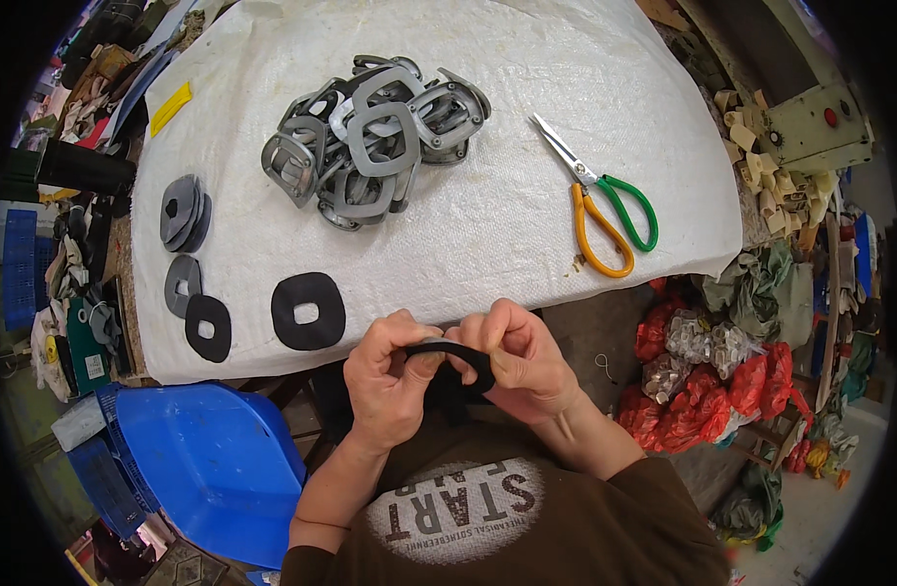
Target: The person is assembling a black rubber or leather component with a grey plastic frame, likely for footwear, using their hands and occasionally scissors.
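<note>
In front of my chest, a black fabric-like pad (476, 359) with a hole is bent into an arch. My left hand (382, 383) pinches its left end between thumb and fingers, and my right hand (527, 363) grips the other end. Part of the pad is hidden behind the fingers. Just beyond my hands, on the white-covered table (448, 264), lies a flat black rounded-square pad (286, 327) with a squarish hole. Further left, another black pad (196, 350) overlaps a grey pad (175, 295). Behind them stands a small stack of grey pads (178, 232).
A heap of grey frame-shaped parts (409, 146) covers the table's far middle. Scissors (587, 178) with orange and green handles lie at right, blades pointing away. A yellow strip (171, 109) is far left. A blue basin (204, 449) stands lower left; red bags (698, 405) sit right.
</note>
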`<state>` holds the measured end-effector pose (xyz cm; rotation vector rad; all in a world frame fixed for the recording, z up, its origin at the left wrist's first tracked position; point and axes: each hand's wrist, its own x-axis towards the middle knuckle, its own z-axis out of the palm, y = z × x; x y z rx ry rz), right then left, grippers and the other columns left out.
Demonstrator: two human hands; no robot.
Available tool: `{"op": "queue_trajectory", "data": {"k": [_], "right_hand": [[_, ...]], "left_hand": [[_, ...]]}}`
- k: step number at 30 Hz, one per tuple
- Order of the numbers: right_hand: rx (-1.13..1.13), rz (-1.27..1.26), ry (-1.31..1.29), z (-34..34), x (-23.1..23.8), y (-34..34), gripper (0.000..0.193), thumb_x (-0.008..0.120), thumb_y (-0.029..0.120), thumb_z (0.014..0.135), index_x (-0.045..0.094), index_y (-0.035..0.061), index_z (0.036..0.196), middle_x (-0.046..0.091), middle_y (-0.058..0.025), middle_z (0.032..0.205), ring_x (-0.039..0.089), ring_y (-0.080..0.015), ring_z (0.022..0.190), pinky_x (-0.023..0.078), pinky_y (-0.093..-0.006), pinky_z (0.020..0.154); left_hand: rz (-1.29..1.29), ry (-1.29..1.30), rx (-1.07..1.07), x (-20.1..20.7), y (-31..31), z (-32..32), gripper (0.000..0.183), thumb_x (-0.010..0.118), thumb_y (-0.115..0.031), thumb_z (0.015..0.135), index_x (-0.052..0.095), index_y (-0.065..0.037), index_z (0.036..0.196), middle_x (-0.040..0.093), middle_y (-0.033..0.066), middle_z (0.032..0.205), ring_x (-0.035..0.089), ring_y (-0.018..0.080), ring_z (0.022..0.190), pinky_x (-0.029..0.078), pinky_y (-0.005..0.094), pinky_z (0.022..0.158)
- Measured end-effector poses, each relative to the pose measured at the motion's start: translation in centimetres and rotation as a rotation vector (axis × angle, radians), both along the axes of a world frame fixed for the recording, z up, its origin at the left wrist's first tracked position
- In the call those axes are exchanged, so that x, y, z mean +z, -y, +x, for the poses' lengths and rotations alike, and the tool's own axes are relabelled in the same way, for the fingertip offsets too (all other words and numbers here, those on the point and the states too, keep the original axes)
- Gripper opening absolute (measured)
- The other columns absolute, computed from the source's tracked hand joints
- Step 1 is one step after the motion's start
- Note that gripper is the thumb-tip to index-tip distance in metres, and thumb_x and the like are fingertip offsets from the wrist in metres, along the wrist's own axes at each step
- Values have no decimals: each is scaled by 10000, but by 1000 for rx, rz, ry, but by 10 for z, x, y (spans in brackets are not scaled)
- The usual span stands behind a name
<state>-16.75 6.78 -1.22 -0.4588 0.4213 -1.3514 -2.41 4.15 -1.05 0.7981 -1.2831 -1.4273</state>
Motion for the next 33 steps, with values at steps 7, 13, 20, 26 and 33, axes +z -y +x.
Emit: {"op": "queue_trajectory", "data": {"k": [7, 13, 20, 26, 33], "right_hand": [[69, -46, 29, -4, -6, 1, 210, 645, 207, 811, 505, 55, 850, 533, -88, 759, 508, -190, 670, 374, -325, 707], [89, -72, -376, -25, -4, 5, 186, 529, 154, 899, 505, -3, 997, 580, -71, 864, 517, -104, 721, 441, -250, 704], [9, -72, -490, -22, 9, 6, 151, 527, 178, 894, 471, 43, 855, 569, -116, 824, 508, -157, 764, 396, -299, 692], [-3, 124, -126, -5, 10, 1, 136, 530, 148, 887, 456, 63, 811, 518, -76, 743, 488, -160, 758, 373, -291, 730], [155, 205, 10, -6, -3, -5, 148, 517, 173, 905, 481, 51, 830, 547, -64, 808, 529, -123, 713, 410, -250, 666]], "left_hand": [[-68, -11, -22, 0, 1, -1, 178, 637, -124, 825, 527, -12, 909, 586, 61, 796, 473, 98, 669, 383, 221, 594], [54, 47, -24, 2, 4, 5, 169, 621, -132, 840, 542, -2, 912, 529, 26, 708, 453, 76, 651, 372, 207, 587], [-61, 219, 17, 3, 10, 6, 158, 632, -131, 829, 561, 4, 872, 524, 32, 699, 456, 78, 605, 372, 213, 549], [-233, 241, 55, 2, 12, 5, 138, 661, -84, 786, 570, -4, 853, 546, 51, 704, 486, 120, 598, 385, 229, 538], [-300, 293, -31, 12, 9, 2, 119, 683, -81, 757, 608, -28, 832, 546, 42, 652, 476, 141, 571, 377, 250, 521]]}}
